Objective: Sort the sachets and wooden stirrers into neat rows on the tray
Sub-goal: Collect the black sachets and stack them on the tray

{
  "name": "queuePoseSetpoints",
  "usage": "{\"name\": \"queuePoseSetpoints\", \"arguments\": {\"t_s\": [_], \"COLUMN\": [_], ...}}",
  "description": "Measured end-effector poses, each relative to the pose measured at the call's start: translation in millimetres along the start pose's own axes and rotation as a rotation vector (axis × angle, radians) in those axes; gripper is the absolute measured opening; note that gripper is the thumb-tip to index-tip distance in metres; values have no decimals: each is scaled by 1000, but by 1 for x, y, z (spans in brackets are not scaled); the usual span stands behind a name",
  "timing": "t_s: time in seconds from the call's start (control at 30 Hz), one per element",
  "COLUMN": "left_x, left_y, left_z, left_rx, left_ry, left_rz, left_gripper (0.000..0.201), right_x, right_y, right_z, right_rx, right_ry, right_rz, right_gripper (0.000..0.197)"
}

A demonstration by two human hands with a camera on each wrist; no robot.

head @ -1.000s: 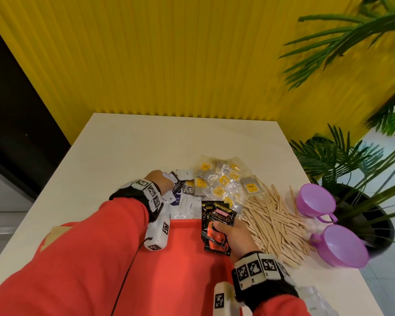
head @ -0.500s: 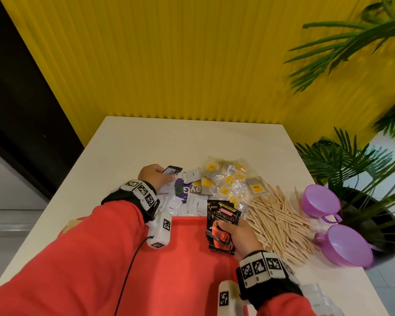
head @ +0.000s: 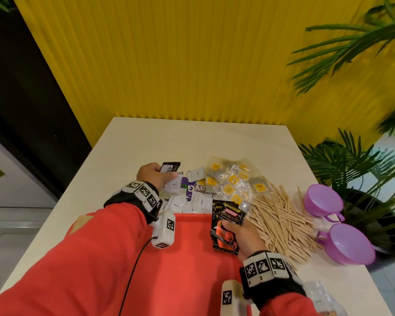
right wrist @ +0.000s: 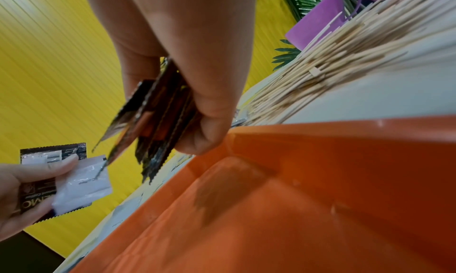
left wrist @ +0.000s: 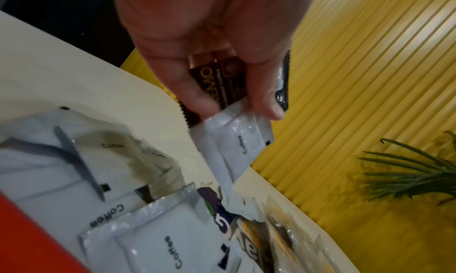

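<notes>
My left hand [head: 156, 175] is raised over the sachet pile and pinches a black coffee sachet [head: 170, 166] together with a white coffee sachet [left wrist: 237, 140]. My right hand [head: 237, 233] grips a fanned stack of black Kopiko sachets [head: 226, 224] above the far right part of the red tray [head: 187, 270]. White coffee sachets [head: 192, 204] lie just beyond the tray's far rim. Clear tea sachets with yellow labels [head: 233, 181] lie behind them. A heap of wooden stirrers [head: 281, 222] lies right of the tray.
Two purple cups [head: 342, 238] stand at the table's right edge beside the stirrers. A clear packet [head: 324, 299] lies at the near right corner. The far half of the cream table [head: 192, 140] meets a yellow ribbed wall. Potted palms stand to the right.
My left hand has lifted out of the pile and moved left and away, carrying a black and a white sachet. My right hand keeps its stack over the tray.
</notes>
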State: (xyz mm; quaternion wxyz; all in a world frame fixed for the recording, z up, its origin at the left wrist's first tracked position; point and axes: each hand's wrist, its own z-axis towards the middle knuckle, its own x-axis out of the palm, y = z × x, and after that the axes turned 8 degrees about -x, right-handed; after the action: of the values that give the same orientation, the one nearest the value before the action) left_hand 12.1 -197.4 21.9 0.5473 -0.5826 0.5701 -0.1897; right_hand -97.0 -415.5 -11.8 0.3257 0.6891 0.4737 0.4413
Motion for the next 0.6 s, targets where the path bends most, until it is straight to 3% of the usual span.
{"name": "queuePoseSetpoints", "arguments": {"t_s": [0.27, 0.47, 0.6], "left_x": [-1, 0, -12], "left_y": [7, 11, 10], "left_z": [-10, -16, -18], "left_rx": [39, 83, 120], "left_ry": [-128, -14, -128], "left_rz": [59, 5, -36], "left_gripper": [42, 19, 22], "right_x": [3, 13, 16], "right_y": [-9, -14, -14], "right_z": [3, 9, 14], "right_rx": [27, 57, 66], "right_ry": [1, 22, 42], "right_rz": [-10, -45, -15], "right_gripper": [11, 10, 9]}}
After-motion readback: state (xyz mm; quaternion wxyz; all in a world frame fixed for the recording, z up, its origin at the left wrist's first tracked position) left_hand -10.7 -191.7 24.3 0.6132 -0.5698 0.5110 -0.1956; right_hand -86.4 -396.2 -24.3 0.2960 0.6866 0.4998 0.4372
